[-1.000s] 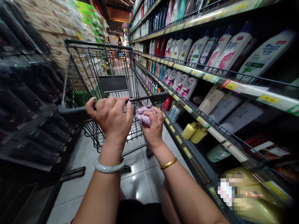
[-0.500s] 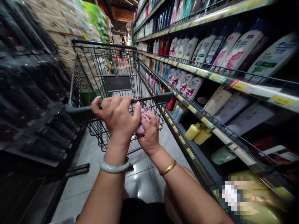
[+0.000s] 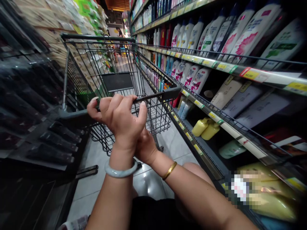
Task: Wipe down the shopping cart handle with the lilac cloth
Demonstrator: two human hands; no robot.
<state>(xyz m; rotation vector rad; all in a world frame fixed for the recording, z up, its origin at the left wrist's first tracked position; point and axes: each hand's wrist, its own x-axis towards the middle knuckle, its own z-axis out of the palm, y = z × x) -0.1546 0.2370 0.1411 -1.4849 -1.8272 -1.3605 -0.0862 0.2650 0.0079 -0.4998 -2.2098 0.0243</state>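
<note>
My left hand (image 3: 120,118), with a pale green bangle at the wrist, is wrapped over the dark handle (image 3: 165,93) of a shopping cart (image 3: 117,62). Its thumb points up on the right side. My right hand (image 3: 146,145), with a gold bracelet, is tucked behind and below the left hand, close under the handle. Its fingers look curled but are mostly hidden by my left hand and wrist. The purple cloth that it gripped a moment ago is out of sight. The wire basket of the cart shows bare mesh and a dark panel (image 3: 118,81).
Shelves with shampoo bottles (image 3: 189,75) and yellow bottles (image 3: 200,126) line the right side, close to the cart. Packaged dark goods (image 3: 21,83) hang on the left. The tiled floor (image 3: 176,147) runs between them, and a person (image 3: 119,32) stands far down the aisle.
My right hand has slid left and down behind my left hand, and the purple cloth has gone from view. My left hand keeps its hold on the handle. The view has shifted slightly.
</note>
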